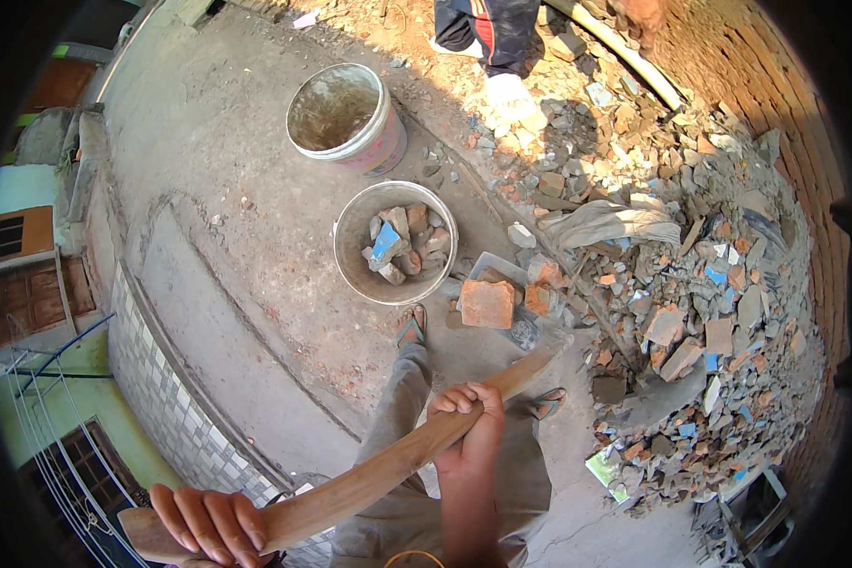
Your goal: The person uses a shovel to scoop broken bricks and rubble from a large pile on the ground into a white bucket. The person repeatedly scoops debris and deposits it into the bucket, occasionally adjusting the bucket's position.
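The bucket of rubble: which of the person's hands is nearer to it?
Right. The right hand grips the wooden handle, below the bucket in the picture; the left hand is farther, on the handle at lower left.

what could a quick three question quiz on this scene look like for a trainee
1. True or false: only one hand is on the wooden handle.
2. Which holds rubble chunks?
a) the farther bucket
b) the nearer bucket
c) neither
3. Fill in the blank: one chunk in that bucket shows a bright ____ face.

Key:
1. False: the left hand and the right hand both hold it.
2. b
3. blue
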Demonstrator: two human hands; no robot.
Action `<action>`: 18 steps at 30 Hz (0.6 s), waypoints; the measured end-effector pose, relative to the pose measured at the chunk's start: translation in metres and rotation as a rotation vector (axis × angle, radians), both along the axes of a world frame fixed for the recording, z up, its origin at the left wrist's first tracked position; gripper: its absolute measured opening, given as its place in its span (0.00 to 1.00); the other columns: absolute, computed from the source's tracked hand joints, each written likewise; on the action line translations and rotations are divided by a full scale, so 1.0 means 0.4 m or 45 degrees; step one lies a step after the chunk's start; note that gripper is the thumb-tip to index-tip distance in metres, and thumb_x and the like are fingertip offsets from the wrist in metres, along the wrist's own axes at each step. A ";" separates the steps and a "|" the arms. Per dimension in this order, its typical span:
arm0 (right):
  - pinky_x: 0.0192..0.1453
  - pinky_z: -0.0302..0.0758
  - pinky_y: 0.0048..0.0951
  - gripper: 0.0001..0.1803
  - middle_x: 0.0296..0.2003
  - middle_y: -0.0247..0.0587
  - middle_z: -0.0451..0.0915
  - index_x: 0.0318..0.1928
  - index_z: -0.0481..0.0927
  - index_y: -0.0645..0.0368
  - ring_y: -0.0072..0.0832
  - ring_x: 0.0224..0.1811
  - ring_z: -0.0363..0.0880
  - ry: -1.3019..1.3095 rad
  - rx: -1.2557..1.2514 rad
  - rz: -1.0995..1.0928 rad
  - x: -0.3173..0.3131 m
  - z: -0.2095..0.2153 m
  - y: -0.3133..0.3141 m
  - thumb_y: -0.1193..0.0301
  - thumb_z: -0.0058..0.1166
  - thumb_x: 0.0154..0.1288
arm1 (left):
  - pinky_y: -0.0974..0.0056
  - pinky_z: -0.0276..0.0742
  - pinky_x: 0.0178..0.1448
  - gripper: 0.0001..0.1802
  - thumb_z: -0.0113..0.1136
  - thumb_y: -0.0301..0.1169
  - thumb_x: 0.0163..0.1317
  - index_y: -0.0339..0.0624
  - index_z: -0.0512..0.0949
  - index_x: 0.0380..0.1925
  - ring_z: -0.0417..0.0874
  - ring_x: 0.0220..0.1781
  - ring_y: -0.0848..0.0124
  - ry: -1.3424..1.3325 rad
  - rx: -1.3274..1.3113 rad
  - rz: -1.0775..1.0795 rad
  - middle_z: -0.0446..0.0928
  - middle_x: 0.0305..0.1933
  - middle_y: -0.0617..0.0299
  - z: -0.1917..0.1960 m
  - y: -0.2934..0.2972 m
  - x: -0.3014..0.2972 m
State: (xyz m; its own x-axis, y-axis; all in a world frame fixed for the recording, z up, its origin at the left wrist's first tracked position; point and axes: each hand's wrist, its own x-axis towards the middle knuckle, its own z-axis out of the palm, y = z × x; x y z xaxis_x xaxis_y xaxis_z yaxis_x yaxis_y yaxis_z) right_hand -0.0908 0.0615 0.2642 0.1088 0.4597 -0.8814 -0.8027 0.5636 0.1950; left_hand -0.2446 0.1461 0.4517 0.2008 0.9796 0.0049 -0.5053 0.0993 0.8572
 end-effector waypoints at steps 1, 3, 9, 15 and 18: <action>0.35 0.68 0.24 0.07 0.23 0.26 0.66 0.27 0.67 0.52 0.17 0.23 0.67 0.035 0.088 0.042 -0.045 0.042 0.035 0.73 0.51 0.60 | 0.66 0.72 0.21 0.20 0.61 0.16 0.40 0.43 0.62 0.29 0.71 0.13 0.72 -0.166 0.106 0.013 0.67 0.18 0.64 0.028 0.031 -0.066; 0.38 0.68 0.29 0.07 0.24 0.26 0.65 0.29 0.67 0.51 0.19 0.24 0.66 0.079 0.110 0.136 -0.131 0.091 0.109 0.72 0.52 0.60 | 0.65 0.73 0.22 0.22 0.62 0.14 0.37 0.43 0.63 0.30 0.71 0.13 0.71 -0.357 0.145 0.009 0.68 0.18 0.63 0.063 0.096 -0.185; 0.39 0.69 0.29 0.08 0.24 0.25 0.69 0.27 0.69 0.51 0.19 0.27 0.69 -0.223 0.100 0.055 -0.133 0.042 0.141 0.69 0.51 0.62 | 0.69 0.69 0.22 0.16 0.58 0.16 0.47 0.43 0.61 0.29 0.69 0.14 0.75 -0.349 -0.055 -0.006 0.64 0.18 0.66 -0.095 0.164 -0.258; 0.41 0.72 0.27 0.05 0.24 0.26 0.70 0.30 0.71 0.53 0.19 0.27 0.70 -0.249 0.165 -0.172 0.038 -0.145 -0.097 0.71 0.50 0.63 | 0.64 0.71 0.29 0.10 0.52 0.23 0.57 0.45 0.61 0.29 0.70 0.16 0.74 -0.169 -0.248 -0.220 0.66 0.18 0.66 -0.213 0.045 -0.002; 0.41 0.74 0.27 0.05 0.23 0.29 0.70 0.29 0.70 0.54 0.20 0.27 0.71 -0.124 0.057 -0.249 0.051 -0.315 -0.237 0.73 0.48 0.63 | 0.61 0.70 0.35 0.11 0.53 0.23 0.54 0.46 0.60 0.29 0.68 0.19 0.72 0.109 -0.422 -0.226 0.63 0.18 0.65 -0.294 -0.074 0.125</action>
State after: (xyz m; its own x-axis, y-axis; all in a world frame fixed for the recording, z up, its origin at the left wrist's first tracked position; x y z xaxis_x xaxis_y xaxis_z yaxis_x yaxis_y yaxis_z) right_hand -0.0705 -0.0332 0.1384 0.2832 0.4599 -0.8416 -0.6953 0.7028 0.1501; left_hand -0.1948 0.1165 0.3341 0.3533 0.8752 -0.3304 -0.3835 0.4577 0.8021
